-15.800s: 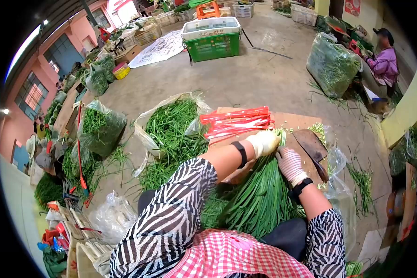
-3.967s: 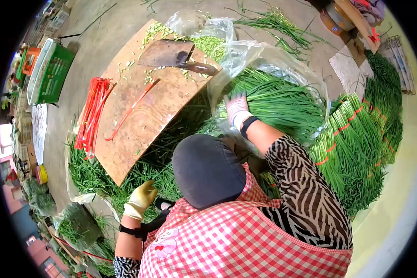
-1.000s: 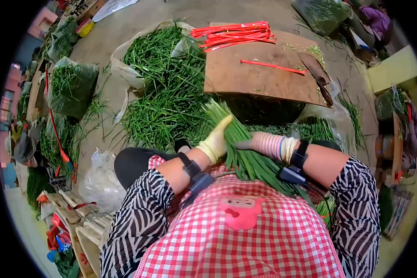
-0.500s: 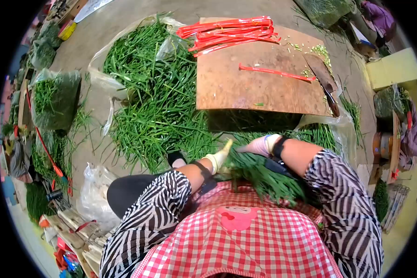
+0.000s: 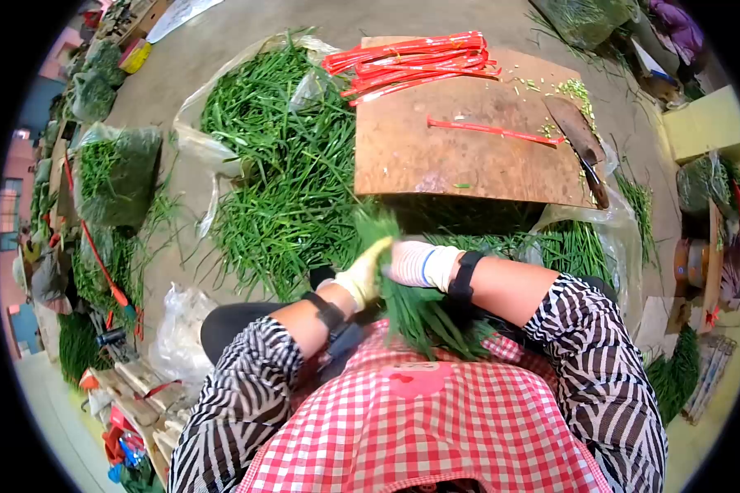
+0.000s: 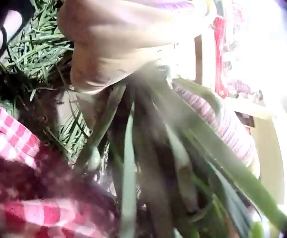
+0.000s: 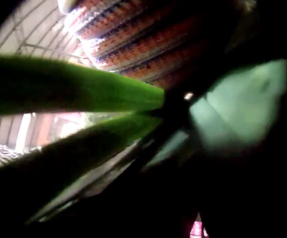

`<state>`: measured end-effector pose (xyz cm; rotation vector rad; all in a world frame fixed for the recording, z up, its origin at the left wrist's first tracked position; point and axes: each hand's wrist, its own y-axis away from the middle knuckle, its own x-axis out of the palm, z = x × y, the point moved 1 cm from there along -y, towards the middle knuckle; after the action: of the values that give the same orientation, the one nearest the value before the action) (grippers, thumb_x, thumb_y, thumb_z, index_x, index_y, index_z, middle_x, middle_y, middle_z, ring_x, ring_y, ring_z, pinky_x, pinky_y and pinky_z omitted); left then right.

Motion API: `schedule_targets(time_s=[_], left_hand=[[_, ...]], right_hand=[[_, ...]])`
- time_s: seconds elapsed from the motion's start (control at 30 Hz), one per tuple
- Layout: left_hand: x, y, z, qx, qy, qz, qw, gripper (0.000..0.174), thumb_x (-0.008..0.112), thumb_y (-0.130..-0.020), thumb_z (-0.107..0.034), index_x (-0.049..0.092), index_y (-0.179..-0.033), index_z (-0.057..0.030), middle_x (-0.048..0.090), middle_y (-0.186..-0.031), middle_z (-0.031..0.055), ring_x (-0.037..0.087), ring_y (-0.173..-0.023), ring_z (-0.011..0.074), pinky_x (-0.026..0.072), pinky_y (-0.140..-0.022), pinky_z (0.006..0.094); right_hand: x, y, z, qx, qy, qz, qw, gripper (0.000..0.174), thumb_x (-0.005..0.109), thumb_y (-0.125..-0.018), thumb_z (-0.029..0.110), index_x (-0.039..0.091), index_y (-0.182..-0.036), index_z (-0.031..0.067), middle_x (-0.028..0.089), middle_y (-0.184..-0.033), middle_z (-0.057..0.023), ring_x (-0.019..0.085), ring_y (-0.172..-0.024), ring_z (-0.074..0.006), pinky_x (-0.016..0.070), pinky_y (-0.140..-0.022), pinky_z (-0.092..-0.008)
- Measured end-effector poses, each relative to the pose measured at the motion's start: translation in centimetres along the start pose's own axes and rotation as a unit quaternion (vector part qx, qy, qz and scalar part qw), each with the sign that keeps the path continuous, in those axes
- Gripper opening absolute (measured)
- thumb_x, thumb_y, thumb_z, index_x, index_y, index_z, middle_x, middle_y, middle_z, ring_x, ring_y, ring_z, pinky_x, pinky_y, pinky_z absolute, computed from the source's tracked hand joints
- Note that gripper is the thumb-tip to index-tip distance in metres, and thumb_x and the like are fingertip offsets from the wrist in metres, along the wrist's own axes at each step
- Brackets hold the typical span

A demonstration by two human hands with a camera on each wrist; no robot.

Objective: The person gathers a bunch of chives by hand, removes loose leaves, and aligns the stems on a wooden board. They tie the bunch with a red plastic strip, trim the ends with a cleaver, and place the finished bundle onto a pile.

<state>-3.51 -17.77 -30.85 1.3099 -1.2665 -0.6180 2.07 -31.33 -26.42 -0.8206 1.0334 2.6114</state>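
Above the checked apron, both gloved hands grip a bundle of long green leaves (image 5: 419, 316). The left hand (image 5: 360, 278), in a yellowish glove, is curled round the bundle's left side. Close against it, the right hand (image 5: 423, 264), in a striped glove, grips from the right. The bundle's upper end is blurred above the hands and its leaves hang toward the apron. In the left wrist view the left glove (image 6: 114, 44) closes round the leaves (image 6: 128, 163). Leaves (image 7: 84, 91) cross the dark right wrist view beside the striped glove (image 7: 133, 44).
Beyond the hands stands a wooden board (image 5: 452, 160) with a stack of red ties (image 5: 419, 64), one separate red tie (image 5: 495, 130) and a cleaver (image 5: 575, 135). Loose greens (image 5: 279, 172) spill from a plastic bag at left. Another bag (image 5: 621, 246) lies right of the board.
The bundle, low and spread half a second ago, now stands more upright with its top end raised. Both hands have shifted left and come together around it.
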Motion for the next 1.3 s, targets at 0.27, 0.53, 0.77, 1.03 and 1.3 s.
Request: schedule_targets(time_s=[0.27, 0.53, 0.77, 1.03, 1.3], left_hand=[[-3.4, 11.8, -2.8, 0.257, 0.134, 0.21, 0.934, 0.057, 0.058, -0.103, -0.044, 0.058, -0.142, -0.0023, 0.061, -0.144, 0.0139, 0.058, -0.13, 0.027, 0.0424, -0.115, 0.0431], [-3.2, 16.3, -5.2, 0.438, 0.037, 0.182, 0.879, 0.038, 0.068, -0.094, -0.014, 0.064, -0.128, 0.0025, 0.072, -0.117, 0.0105, 0.069, -0.112, 0.0282, 0.0516, -0.106, 0.0431], [3.1, 19.5, -5.7, 0.401, -0.121, 0.314, 0.852, 0.042, 0.076, -0.087, -0.013, 0.061, -0.124, 0.0011, 0.07, -0.104, 0.0078, 0.072, -0.098, 0.0258, 0.0557, -0.099, 0.0445], [4.1, 16.4, -3.2, 0.352, -0.232, 0.316, 0.85, 0.071, 0.084, -0.082, -0.041, 0.059, -0.135, -0.0011, 0.07, -0.121, 0.006, 0.066, -0.105, 0.0191, 0.0536, -0.094, 0.0363], [4.4, 15.5, -2.7, 0.366, -0.208, 0.311, 0.852, 0.037, 0.067, -0.085, 0.004, 0.063, -0.121, 0.005, 0.07, -0.1, 0.0102, 0.071, -0.088, 0.0237, 0.0552, -0.1, 0.0449]], right_hand=[[-2.0, 5.0, 11.5, -0.139, 0.071, -0.32, 0.934, 0.054, 0.068, -0.087, 0.011, 0.042, -0.129, -0.0118, 0.066, -0.089, -0.0268, 0.069, -0.078, -0.0416, 0.056, -0.065, -0.0479], [-8.4, 12.6, 11.6, -0.178, -0.035, -0.263, 0.948, 0.061, 0.069, -0.093, 0.021, 0.049, -0.149, 0.0075, 0.072, -0.101, -0.0238, 0.072, -0.094, -0.0378, 0.0567, -0.082, -0.0446], [-12.8, 13.6, 9.7, -0.153, -0.393, -0.235, 0.876, 0.046, 0.065, -0.097, 0.042, 0.066, -0.118, 0.0014, 0.073, -0.096, -0.011, 0.068, -0.086, -0.0182, 0.0535, -0.081, -0.0332], [-10.5, 10.8, 11.0, -0.127, -0.497, -0.494, 0.702, 0.038, 0.069, -0.094, 0.034, 0.071, -0.107, -0.0013, 0.073, -0.084, -0.0104, 0.064, -0.068, -0.017, 0.0538, -0.063, -0.0371], [-9.9, 11.7, 8.5, -0.162, -0.556, -0.433, 0.691, 0.038, 0.075, -0.093, 0.025, 0.067, -0.123, 0.0026, 0.073, -0.104, -0.0073, 0.066, -0.084, -0.0162, 0.0569, -0.075, -0.0359]])
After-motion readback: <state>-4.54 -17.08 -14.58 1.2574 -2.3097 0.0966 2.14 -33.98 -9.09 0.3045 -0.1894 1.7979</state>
